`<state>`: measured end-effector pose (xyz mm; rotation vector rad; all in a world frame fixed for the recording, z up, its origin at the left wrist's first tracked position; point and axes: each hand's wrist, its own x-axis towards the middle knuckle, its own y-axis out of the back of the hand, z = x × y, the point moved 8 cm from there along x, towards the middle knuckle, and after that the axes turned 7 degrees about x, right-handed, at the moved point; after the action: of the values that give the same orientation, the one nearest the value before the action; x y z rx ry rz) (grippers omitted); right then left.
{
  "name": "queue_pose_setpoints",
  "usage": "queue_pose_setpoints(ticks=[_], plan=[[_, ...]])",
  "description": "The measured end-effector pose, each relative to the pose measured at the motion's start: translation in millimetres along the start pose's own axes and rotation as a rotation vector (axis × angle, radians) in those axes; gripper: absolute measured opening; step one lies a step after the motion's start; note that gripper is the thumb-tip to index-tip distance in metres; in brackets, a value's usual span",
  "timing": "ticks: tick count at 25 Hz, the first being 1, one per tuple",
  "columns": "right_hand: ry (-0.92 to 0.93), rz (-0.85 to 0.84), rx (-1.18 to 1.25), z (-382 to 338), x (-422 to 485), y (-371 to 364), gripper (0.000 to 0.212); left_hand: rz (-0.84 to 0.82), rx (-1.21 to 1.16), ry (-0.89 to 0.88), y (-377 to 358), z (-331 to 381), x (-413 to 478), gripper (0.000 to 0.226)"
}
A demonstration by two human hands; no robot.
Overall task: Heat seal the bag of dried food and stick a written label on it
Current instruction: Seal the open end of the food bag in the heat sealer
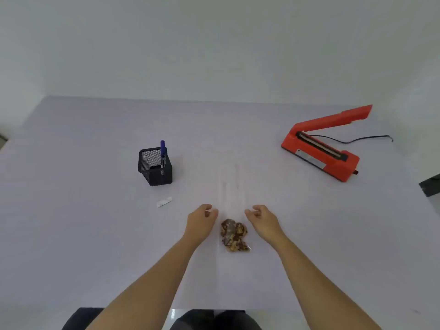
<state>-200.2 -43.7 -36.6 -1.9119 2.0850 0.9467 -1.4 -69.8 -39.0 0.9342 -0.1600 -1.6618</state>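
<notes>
A clear plastic bag (pixel 232 201) lies flat on the table in front of me, its open end pointing away. Brown dried food (pixel 233 235) sits bunched at its near end. My left hand (pixel 202 219) and my right hand (pixel 263 219) flank the bag just beyond the food, fingers curled, each pinching a side edge of the bag. A small white label (pixel 164 201) lies to the left. A blue pen (pixel 162 152) stands in a black mesh holder (pixel 156 169). The red heat sealer (pixel 321 151) stands at the far right with its arm raised.
The sealer's black cord (pixel 352 140) trails to the right behind it. A dark object (pixel 431 185) sits at the table's right edge. The pale table (pixel 71 210) reaches to a white wall at the back. My dark-clothed knees show below the near edge.
</notes>
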Motion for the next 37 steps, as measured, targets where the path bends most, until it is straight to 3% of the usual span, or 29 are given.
queue_pose_setpoints(ticks=[6,13,19,27,29,33,37], plan=[[-0.116,-0.05,0.126,14.6,21.9,-12.6,0.049,-0.124,-0.191,0.129,-23.8,-11.9,25.7,0.042],[-0.062,-0.146,0.251,17.1,17.3,-17.3,0.032,-0.334,-0.305,-0.016,-26.2,-3.4,21.4,0.007],[0.005,-0.144,0.196,12.5,13.7,-15.2,0.006,-0.317,-0.215,-0.104,-19.4,-4.3,19.7,0.006],[0.179,-0.079,0.275,8.6,4.6,-17.2,0.008,-0.186,-0.248,-0.18,-24.7,0.5,8.3,0.014],[0.202,-0.063,0.297,7.1,1.4,-16.7,0.008,-0.207,-0.258,-0.184,-23.7,1.4,7.1,0.02],[0.143,-0.148,0.349,12.5,-2.4,-22.5,0.036,-0.274,-0.311,-0.15,-25.1,-0.4,9.2,0.016],[0.104,-0.173,0.318,14.2,1.0,-27.1,0.032,-0.315,-0.271,-0.132,-26.0,-2.1,9.9,0.006]])
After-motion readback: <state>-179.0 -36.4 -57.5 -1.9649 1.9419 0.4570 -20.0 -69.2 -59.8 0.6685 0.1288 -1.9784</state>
